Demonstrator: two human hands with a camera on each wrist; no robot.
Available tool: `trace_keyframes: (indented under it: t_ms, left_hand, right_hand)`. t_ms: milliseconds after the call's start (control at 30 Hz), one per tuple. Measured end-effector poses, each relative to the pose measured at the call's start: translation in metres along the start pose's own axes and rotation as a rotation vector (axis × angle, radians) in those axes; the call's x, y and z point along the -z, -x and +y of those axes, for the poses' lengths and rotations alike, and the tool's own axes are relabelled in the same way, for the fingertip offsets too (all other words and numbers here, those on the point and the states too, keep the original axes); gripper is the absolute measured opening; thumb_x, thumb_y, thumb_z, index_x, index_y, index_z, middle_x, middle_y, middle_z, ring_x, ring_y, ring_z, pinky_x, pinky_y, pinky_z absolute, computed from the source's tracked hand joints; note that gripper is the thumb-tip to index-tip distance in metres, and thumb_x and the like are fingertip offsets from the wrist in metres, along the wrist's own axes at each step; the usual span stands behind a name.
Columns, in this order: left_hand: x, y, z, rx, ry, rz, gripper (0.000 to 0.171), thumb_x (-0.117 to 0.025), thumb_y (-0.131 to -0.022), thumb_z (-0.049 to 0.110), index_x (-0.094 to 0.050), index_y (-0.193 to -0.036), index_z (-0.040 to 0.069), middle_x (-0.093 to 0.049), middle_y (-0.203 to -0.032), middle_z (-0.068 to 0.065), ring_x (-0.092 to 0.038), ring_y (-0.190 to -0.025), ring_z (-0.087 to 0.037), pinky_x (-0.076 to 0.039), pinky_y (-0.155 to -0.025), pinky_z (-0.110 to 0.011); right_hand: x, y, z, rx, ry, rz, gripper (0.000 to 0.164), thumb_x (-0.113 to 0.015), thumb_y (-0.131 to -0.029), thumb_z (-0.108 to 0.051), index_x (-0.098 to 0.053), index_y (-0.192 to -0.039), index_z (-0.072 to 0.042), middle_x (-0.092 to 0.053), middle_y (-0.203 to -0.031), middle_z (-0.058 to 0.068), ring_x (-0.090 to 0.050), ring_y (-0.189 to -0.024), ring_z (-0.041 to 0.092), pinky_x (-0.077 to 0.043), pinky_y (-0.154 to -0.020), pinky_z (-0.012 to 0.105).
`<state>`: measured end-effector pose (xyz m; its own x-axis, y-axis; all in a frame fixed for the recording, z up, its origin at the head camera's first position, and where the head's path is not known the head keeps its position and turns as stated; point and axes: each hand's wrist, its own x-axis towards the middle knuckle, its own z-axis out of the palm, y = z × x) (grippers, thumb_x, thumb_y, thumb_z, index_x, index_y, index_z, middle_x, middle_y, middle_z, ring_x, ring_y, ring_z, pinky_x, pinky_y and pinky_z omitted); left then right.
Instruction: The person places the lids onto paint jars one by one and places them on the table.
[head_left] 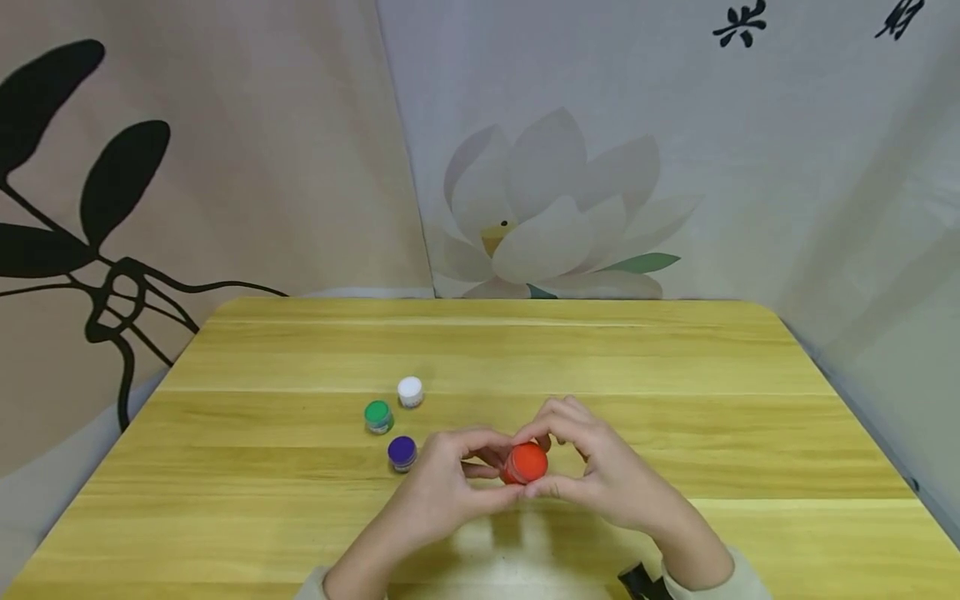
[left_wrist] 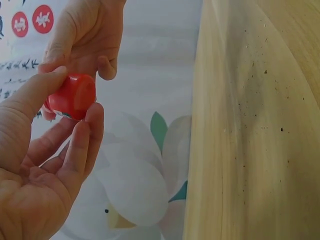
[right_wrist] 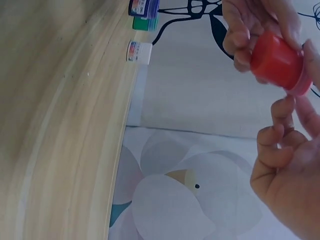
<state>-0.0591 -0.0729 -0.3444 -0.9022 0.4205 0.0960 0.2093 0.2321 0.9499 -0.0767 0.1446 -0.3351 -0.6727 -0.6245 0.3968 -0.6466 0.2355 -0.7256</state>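
Observation:
A small red paint jar (head_left: pixel 527 463) is held between both hands over the near middle of the table. The left hand (head_left: pixel 444 485) pinches its body, with the thumb on the near side and fingers behind. From the other side, the right hand (head_left: pixel 600 467) grips the lid end between thumb and index finger. In the left wrist view the jar's smooth red base (left_wrist: pixel 82 95) faces the camera. The right wrist view shows the jar body (right_wrist: pixel 275 60) tilted, its lid (right_wrist: pixel 301 82) at the right fingertips.
Left of the hands stand three more lidded jars: a purple one (head_left: pixel 402 452), a green one (head_left: pixel 378 416) and a white one (head_left: pixel 410 391). They rest on the wooden table (head_left: pixel 675 358). A black object (head_left: pixel 642 581) shows beside the right sleeve. Printed cloth (head_left: pixel 315 150) hangs behind the table.

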Motion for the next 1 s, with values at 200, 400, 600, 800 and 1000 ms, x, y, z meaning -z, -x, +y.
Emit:
trace_keyframes:
  t_ms: [200,400,600,800,1000]
  left_hand:
    - [-0.001,0.000,-0.003,-0.039,0.000,0.006,0.032,-0.083,-0.080,0.012,-0.073,-0.109,0.005,-0.073,-0.105,-0.009,-0.070,-0.095,-0.012,-0.059,-0.082,-0.022]
    - [-0.003,-0.001,-0.003,-0.035,0.027,-0.012,0.032,-0.081,-0.082,0.011,-0.072,-0.112,0.004,-0.072,-0.106,-0.009,-0.070,-0.096,-0.013,-0.060,-0.082,-0.024]
    - [-0.002,0.000,-0.002,-0.045,0.050,-0.030,0.029,-0.082,-0.081,0.013,-0.074,-0.109,0.008,-0.072,-0.104,-0.006,-0.070,-0.093,-0.010,-0.060,-0.082,-0.027]
    - [-0.001,-0.001,-0.003,-0.083,0.079,-0.001,0.033,-0.083,-0.080,0.011,-0.073,-0.111,0.007,-0.072,-0.106,-0.008,-0.069,-0.097,-0.011,-0.060,-0.082,-0.027]
    - [-0.002,0.000,-0.002,-0.114,0.072,0.032,0.034,-0.083,-0.080,0.013,-0.073,-0.112,0.006,-0.073,-0.107,-0.009,-0.070,-0.097,-0.011,-0.061,-0.082,-0.028]
  right_hand:
    - [-0.003,-0.002,-0.003,-0.035,0.005,0.032,0.038,-0.084,-0.074,-0.025,-0.064,-0.106,-0.027,-0.056,-0.090,-0.014,-0.047,-0.089,0.007,-0.044,-0.078,0.024]
    - [0.000,0.000,-0.003,-0.005,0.015,0.007,0.036,-0.079,-0.080,-0.023,-0.068,-0.115,-0.022,-0.057,-0.095,-0.013,-0.046,-0.095,0.008,-0.045,-0.081,0.026]
    - [0.005,0.001,-0.003,0.058,-0.003,-0.043,0.035,-0.074,-0.087,-0.013,-0.067,-0.121,-0.018,-0.055,-0.101,-0.009,-0.048,-0.101,0.008,-0.047,-0.084,0.026]
    - [0.002,-0.001,-0.004,0.039,-0.059,0.004,0.036,-0.078,-0.083,-0.016,-0.065,-0.116,-0.020,-0.058,-0.100,-0.008,-0.049,-0.096,0.009,-0.047,-0.081,0.026]
    - [-0.009,-0.002,-0.005,-0.037,-0.051,0.117,0.039,-0.088,-0.073,-0.020,-0.060,-0.100,-0.023,-0.057,-0.092,-0.009,-0.051,-0.086,0.009,-0.043,-0.067,0.025]
